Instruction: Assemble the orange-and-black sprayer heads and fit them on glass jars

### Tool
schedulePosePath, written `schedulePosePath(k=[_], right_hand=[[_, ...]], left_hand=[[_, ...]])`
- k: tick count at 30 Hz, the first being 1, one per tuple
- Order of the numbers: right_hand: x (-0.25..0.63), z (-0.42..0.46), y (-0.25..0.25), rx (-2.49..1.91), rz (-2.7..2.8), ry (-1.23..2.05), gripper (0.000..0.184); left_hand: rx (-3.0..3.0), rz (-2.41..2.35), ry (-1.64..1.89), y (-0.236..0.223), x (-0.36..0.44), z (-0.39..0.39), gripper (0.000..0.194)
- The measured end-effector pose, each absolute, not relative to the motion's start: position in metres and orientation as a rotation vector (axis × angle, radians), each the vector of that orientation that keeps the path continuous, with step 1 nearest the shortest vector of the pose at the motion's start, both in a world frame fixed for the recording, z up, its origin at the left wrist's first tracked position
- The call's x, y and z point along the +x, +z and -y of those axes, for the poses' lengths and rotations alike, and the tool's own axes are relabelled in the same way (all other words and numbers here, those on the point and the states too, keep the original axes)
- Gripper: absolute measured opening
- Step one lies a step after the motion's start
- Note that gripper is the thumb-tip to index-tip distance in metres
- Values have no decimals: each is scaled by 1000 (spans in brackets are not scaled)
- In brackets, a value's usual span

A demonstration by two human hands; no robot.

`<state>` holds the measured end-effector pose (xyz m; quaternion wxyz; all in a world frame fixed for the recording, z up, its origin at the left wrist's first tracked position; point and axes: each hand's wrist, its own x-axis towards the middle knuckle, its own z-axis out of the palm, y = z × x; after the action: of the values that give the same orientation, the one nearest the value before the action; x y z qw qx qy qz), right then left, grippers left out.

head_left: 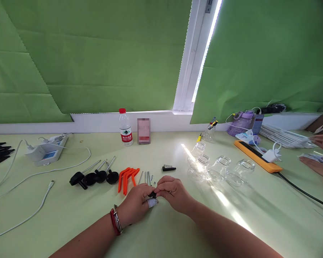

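Close together over the table (177,222), my two hands work on one small black part (152,195), mostly hidden by the fingers. My left hand (136,202) is closed around it, with white tape on one finger. The fingertips of my right hand (174,193) pinch at its right side. Just beyond lie several metal rods and tiny nuts (148,178). A black piece with a spring (168,168) rests past my right hand. To the left are orange bent handles (127,179) and black round parts with metal rods (97,176).
Glass jars (203,163) stand at the right, beside an orange power strip (255,156). A water bottle (126,129) and a pink card (143,131) stand at the back. White cables (37,211) cross the left side. Another person's hands (319,166) are at the far right.
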<state>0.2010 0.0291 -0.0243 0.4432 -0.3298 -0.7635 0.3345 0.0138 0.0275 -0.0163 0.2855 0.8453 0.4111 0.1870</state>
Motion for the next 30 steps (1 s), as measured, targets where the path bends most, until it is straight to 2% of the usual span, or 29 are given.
schedulePosePath(k=[10,14,18,19,22,26,30], right_hand=[[204,-32,-23,-828,1897,845,15],[213,-34,-21,-1115,1944,757,12],[220,-28,-17,-1416,2206,676,35],[219,-26,-16,-1436,2278,660,33],[217,-22,-12,-1429,2413,628,10],[216,-26,-11,-1405,2389,597,11],[214,-27,-13,-1261,2033,739,8]], left_hand=[[2239,-1126,501,-14,14,-26,8],[2239,-1136,494,-11,14,-25,6],[2233,-1140,507,-10,15,-25,7],[2236,-1138,506,-10,15,-25,7],[2252,-1133,500,-9,15,-24,8],[2246,-1142,494,-8,16,-24,8],[2231,-1151,499,-8,15,-24,8]])
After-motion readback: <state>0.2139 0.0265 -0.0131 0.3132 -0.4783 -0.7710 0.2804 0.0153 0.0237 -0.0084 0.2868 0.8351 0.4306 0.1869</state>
